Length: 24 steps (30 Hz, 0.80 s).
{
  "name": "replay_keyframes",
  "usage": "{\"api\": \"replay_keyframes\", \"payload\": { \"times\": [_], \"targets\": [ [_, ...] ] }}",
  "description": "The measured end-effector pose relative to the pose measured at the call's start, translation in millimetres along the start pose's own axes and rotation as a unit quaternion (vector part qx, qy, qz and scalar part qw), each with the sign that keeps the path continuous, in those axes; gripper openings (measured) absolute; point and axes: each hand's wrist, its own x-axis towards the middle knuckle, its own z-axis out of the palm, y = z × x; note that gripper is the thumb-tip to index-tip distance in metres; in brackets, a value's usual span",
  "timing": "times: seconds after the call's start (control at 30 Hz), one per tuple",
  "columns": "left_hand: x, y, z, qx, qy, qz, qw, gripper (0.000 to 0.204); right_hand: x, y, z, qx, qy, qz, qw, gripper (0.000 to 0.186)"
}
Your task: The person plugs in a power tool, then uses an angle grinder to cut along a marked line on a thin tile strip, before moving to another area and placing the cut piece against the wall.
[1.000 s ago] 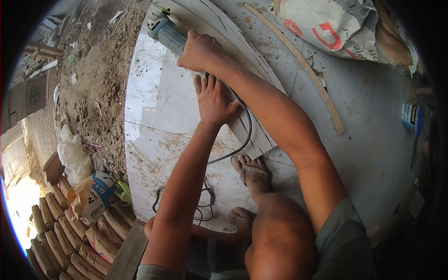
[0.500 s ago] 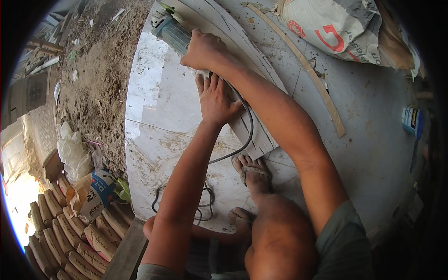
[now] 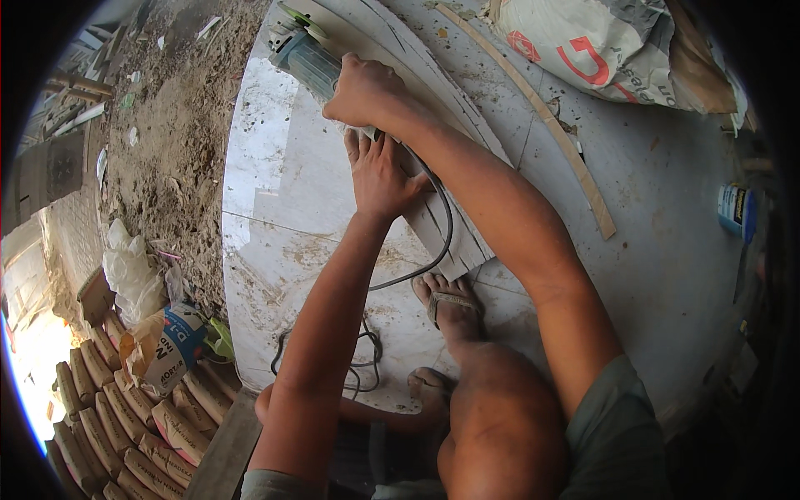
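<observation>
We hold one grinder (image 3: pixel 310 68) at the far end of the board (image 3: pixel 454 250), long axis slanting away leftward, our nearer right hand (image 3: pixel 364 90) wrapped round it, left hand (image 3: pixel 383 179) spread flat, board's middle.

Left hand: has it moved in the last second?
No; the left hand shows no clear shift either way against the curved wooden strip at right.

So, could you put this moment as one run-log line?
Right hand: grips angle grinder | Left hand: palm down on pale board | Cord: curves across board | Nearby: narrow brown strip, crumpled sack
</observation>
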Motion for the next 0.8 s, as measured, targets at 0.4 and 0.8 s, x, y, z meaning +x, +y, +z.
{"api": "replay_keyframes", "payload": {
  "times": [0.4, 0.8],
  "targets": [
    [1, 1, -1, -0.008, 0.029, 0.022, 0.999, 0.089, -11, 4, -6, 0.013, -0.022, 0.002, 1.000, 0.067],
    [1, -1, 0, 0.014, 0.013, 0.020, 1.000, 0.083, -22, 6, -10, 0.010, -0.026, -0.004, 1.000, 0.069]
  ]
}}
